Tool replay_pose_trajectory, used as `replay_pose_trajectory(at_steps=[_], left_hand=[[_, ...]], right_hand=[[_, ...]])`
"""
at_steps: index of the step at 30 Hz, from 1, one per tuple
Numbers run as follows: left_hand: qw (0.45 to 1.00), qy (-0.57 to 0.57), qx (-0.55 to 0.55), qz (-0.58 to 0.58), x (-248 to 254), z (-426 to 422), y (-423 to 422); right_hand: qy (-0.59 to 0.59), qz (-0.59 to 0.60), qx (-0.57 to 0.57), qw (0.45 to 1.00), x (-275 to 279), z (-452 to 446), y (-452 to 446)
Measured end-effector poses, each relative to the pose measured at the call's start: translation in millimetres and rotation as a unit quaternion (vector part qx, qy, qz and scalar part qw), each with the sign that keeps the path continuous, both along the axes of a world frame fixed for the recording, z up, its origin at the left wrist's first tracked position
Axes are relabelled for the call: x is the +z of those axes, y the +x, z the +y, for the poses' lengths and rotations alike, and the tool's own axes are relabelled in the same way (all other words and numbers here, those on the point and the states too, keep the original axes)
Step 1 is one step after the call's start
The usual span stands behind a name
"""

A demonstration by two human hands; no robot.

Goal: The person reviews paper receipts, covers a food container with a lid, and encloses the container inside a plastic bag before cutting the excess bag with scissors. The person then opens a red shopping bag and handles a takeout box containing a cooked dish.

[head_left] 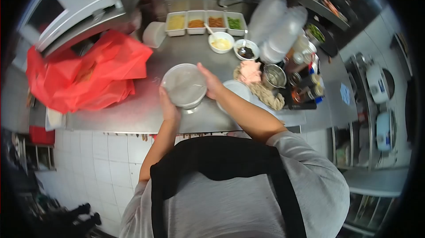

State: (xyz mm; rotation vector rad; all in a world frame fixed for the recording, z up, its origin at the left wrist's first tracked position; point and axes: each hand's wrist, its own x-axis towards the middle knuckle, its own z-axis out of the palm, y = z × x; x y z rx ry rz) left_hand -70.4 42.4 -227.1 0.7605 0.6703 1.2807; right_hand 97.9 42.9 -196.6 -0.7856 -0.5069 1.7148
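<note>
My left grip (170, 106) and right grip (212, 84) hold a round container (184, 85) between them, each curved against its side and opened just enough to fit it; I see nothing else in either. The container is over the desk (116, 121), and I cannot tell whether its base touches the metal. I judge the step in hand to be a two-sided hold on it, and moving it would call for even pressure from both grips and a level rim. Its translucent top faces up towards my camera; being round, it shows no long axis across that face, and I take its central axis as roughly upright. Right of the right grip lie a pale disc (238, 88), a pink cloth (250, 71) and a beige cloth (268, 97). Ahead of both grips stand a white bowl (221, 51) with a spoon and, farther out, white tubs (196, 31). Well left of the left grip spreads a red bag (110, 67).
</note>
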Motion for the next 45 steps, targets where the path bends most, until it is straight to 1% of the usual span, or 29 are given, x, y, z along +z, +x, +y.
replay_pose_trajectory(at_steps=[1, 4, 6, 8, 10, 11, 14, 16, 19, 21, 24, 25, 26, 27, 28, 29, 30, 31, 32, 33, 34, 35, 37, 38, 39, 40, 42, 43, 45], left_hand=[[1.0, 0.004, 0.0, 0.003, -2.6, -0.7, 0.9], [0.999, 0.038, 0.016, 0.026, -18.0, 3.7, -1.1], [0.995, 0.067, 0.059, 0.042, -28.4, 1.1, 2.2], [0.985, 0.095, 0.134, 0.06, -5.8, -8.4, 0.1], [0.947, 0.159, 0.16, 0.228, 8.5, -18.8, -25.1], [0.917, 0.19, 0.171, 0.307, 15.0, -24.4, -38.4], [0.896, 0.253, 0.132, 0.34, 34.7, -48.2, -62.9], [0.887, 0.278, 0.124, 0.346, 44.1, -62.5, -63.9], [0.866, 0.339, 0.115, 0.348, 59.9, -76.9, -53.0], [0.835, 0.394, 0.103, 0.371, 71.5, -80.2, -45.8], [0.861, 0.401, 0.056, 0.308, 83.3, -81.4, -28.3], [0.889, 0.378, 0.014, 0.257, 86.2, -81.9, -21.2], [0.914, 0.35, -0.025, 0.205, 89.1, -83.0, -14.2], [0.945, 0.296, -0.082, 0.117, 92.2, -85.5, 0.1], [0.961, 0.239, -0.135, 0.025, 95.1, -88.1, 13.5], [0.963, 0.183, -0.185, -0.07, 98.2, -91.4, 20.4], [0.948, 0.082, -0.247, -0.183, 104.3, -95.5, 20.9], [0.906, -0.017, -0.305, -0.293, 113.1, -98.1, 20.6], [0.926, -0.011, -0.265, -0.269, 124.9, -98.9, 21.4], [0.943, -0.006, -0.227, -0.243, 138.2, -98.0, 22.5], [0.957, -0.002, -0.193, -0.216, 147.2, -94.4, 20.9], [0.979, 0.054, -0.14, -0.14, 151.7, -77.2, 14.9], [0.988, 0.15, -0.036, 0.018, 177.4, -34.3, 1.1], [0.942, 0.308, 0.012, 0.132, 182.2, -3.7, -7.9], [0.885, 0.382, 0.109, 0.244, 188.5, 28.2, -7.6], [0.8, 0.445, 0.203, 0.349, 193.3, 57.6, -6.0], [0.696, 0.484, 0.211, 0.485, 188.6, 103.3, -2.4], [0.637, 0.499, 0.213, 0.548, 183.2, 119.4, -1.2], [0.59, 0.305, -0.019, 0.747, 167.4, 136.4, 6.0]], right_hand=[[0.003, -0.001, 0.004, 1.0, -0.3, -0.1, 0.8], [0.044, -0.092, -0.098, 0.99, -5.7, -0.3, -0.8], [0.11, -0.282, -0.16, 0.94, -7.7, -8.5, 6.9], [0.195, -0.476, -0.183, 0.838, 5.1, -23.9, 16.5], [0.29, -0.658, -0.169, 0.674, 26.2, -68.4, 55.6], [0.283, -0.7, -0.199, 0.624, 23.9, -89.8, 73.6], [0.23, -0.821, -0.259, 0.454, 16.2, -154.2, 120.0], [0.084, -0.9, -0.211, 0.371, 1.1, -182.9, 134.5], [0.046, -0.873, -0.233, 0.426, -22.8, -191.6, 156.0], [0.13, -0.839, -0.329, 0.413, 7.2, -190.3, 144.9], [0.193, -0.795, -0.436, 0.374, 70.8, -188.7, 127.1], [0.198, -0.78, -0.457, 0.378, 93.7, -188.9, 118.8], [0.236, -0.709, -0.502, 0.436, 105.1, -182.6, 114.9], [0.276, -0.683, -0.504, 0.451, 125.5, -181.0, 105.8], [0.312, -0.637, -0.494, 0.503, 140.1, -177.7, 91.8], [0.345, -0.586, -0.482, 0.552, 151.7, -173.7, 75.6], [0.378, -0.613, -0.401, 0.566, 161.7, -169.9, 61.2], [0.408, -0.636, -0.32, 0.572, 170.3, -165.6, 46.8], [0.448, -0.647, -0.227, 0.574, 177.4, -159.0, 29.8], [0.454, -0.612, -0.179, 0.622, 178.8, -154.0, 12.7], [0.474, -0.605, -0.173, 0.616, 178.6, -150.3, 4.9], [0.492, -0.599, -0.168, 0.609, 177.9, -147.5, 0.0], [0.472, -0.599, -0.183, 0.621, 173.7, -148.9, 1.1], [0.459, -0.6, -0.19, 0.627, 170.7, -150.8, 3.8], [0.453, -0.602, -0.191, 0.629, 166.7, -152.7, 6.6], [0.446, -0.605, -0.193, 0.631, 162.4, -154.5, 10.4], [0.432, -0.619, -0.197, 0.625, 157.0, -158.4, 16.2], [0.412, -0.622, -0.201, 0.635, 153.6, -160.6, 17.9], [0.371, -0.625, -0.207, 0.655, 145.9, -166.4, 20.3]])
